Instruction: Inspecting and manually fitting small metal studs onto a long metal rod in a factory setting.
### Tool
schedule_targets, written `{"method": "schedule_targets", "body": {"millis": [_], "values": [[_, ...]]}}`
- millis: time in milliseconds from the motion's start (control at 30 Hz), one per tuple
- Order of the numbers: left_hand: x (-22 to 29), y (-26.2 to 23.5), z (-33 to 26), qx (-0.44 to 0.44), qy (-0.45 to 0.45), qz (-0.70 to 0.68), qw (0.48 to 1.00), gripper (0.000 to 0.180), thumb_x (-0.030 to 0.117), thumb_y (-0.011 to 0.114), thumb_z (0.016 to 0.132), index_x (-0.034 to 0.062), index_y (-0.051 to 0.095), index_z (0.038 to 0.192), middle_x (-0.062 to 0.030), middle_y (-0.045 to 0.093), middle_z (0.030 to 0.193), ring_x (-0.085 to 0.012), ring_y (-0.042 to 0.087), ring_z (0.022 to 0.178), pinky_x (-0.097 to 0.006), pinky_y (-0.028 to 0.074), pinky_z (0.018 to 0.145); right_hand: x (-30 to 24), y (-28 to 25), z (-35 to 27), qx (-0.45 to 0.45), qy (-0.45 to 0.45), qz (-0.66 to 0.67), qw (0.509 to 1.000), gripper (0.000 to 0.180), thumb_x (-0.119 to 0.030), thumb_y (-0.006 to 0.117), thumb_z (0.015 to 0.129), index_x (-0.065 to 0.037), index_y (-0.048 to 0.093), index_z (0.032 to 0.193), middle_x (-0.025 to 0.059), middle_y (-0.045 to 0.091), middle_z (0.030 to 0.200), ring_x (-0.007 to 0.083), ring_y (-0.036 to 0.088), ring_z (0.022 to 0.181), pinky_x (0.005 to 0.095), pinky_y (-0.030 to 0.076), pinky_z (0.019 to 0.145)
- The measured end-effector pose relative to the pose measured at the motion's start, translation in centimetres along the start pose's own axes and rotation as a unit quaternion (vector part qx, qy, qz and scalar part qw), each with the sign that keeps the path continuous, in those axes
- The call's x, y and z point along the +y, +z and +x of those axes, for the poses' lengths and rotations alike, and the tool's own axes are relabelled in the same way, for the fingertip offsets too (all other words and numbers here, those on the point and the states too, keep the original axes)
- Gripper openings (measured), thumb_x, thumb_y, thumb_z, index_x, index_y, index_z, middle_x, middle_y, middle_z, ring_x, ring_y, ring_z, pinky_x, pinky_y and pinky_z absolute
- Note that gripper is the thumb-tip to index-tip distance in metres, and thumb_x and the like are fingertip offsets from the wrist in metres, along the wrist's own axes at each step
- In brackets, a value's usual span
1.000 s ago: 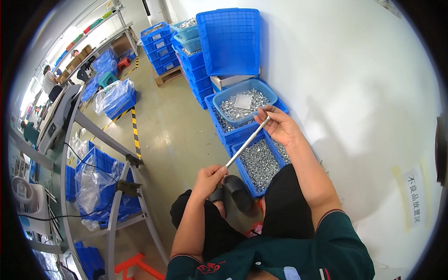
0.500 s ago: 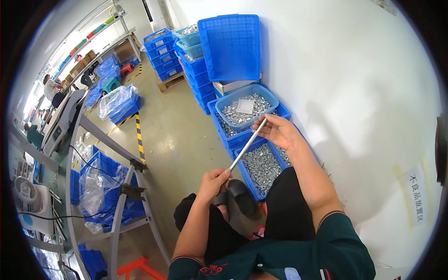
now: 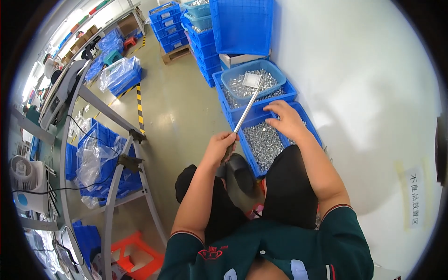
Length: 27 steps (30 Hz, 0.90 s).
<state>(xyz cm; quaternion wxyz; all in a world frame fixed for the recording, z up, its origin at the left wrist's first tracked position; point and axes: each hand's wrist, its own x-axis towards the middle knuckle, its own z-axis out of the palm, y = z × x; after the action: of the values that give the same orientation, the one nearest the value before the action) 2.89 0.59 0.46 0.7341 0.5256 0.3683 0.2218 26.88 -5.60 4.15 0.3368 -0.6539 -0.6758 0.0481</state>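
Nearby, light-blue tub (image 3: 280, 79) of shiny pieces (image 3: 242, 88), perhaps nuts, beyond the silvery rod (image 3: 248, 107).

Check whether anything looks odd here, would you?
Mildly: one blue crate stands on end while the stacked crates lie flat, and a white square piece lies on metal parts in the light-blue basin.

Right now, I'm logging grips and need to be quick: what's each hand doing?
Left hand: closed around a thin metal rod.
Right hand: open, apart from the rod, nothing visible held.
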Motion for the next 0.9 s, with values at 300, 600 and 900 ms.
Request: {"method": "schedule_targets", "body": {"millis": [300,600,900], "values": [[-0.4,3.2,1.9,-0.076,-0.03,-0.053,0.995,0.017,0.017,0.05,0.088,0.0028,0.056,0.096,-0.0031,0.051,0.066,-0.0086,0.041,0.044,-0.023,0.032,0.037,-2.7,1.1,-1.4,-0.101,-0.122,-0.018,0.987,0.024,-0.012,0.065,0.072,-0.017,0.064,0.095,0.0052,0.055,0.087,0.0252,0.058,0.077,0.0348,0.048,0.065],[-1.4,5.4,4.9,-0.11,-0.095,-0.001,0.989,0.02,0.019,0.052,0.087,0.0044,0.056,0.1,-0.002,0.052,0.067,-0.009,0.043,0.045,-0.023,0.031,0.037,3.0,3.3,-2.2,-0.043,-0.148,-0.036,0.987,0.01,-0.012,0.059,0.071,-0.012,0.061,0.081,0.0066,0.051,0.075,0.0265,0.057,0.067,0.0368,0.046,0.056],[-3.2,7.0,6.0,-0.121,-0.184,0.171,0.96,0.023,0.018,0.051,0.085,0.003,0.058,0.102,-0.0008,0.052,0.066,-0.0088,0.045,0.05,-0.024,0.033,0.043,11.8,5.0,-6.8,0.021,-0.006,-0.041,0.999,0.015,-0.011,0.051,0.077,-0.011,0.061,0.089,0.0078,0.053,0.079,0.0285,0.057,0.071,0.0378,0.046,0.059]]}}
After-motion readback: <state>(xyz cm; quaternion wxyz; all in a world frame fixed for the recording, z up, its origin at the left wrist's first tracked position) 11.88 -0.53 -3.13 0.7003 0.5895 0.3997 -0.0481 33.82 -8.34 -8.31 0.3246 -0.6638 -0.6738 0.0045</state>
